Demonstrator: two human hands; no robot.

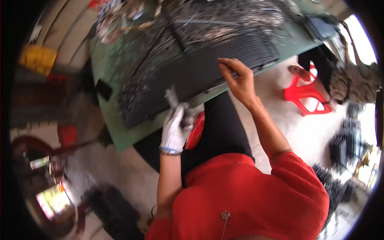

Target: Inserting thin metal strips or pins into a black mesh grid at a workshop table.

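Note:
A long black panel (188, 76) with a fine grid surface lies slanted across the green table (105, 120), along its near edge. My left hand (176, 126), in a white glove with grey on it, is closed around a small translucent piece (171, 97) that sticks up past the fingers, over the panel's near edge. I cannot make out the exact kind of piece. Bare, my right hand (241, 81) hovers over the panel's right part with thumb and forefinger pinched together. Whatever is in that pinch is too small to tell.
Thin dark strips (224, 20) are heaped at the table's far side, with a dark bar (173, 30) among them. A black phone (104, 89) lies at the left edge. To the right stands a red plastic stool (306, 94), near another person's foot (299, 73).

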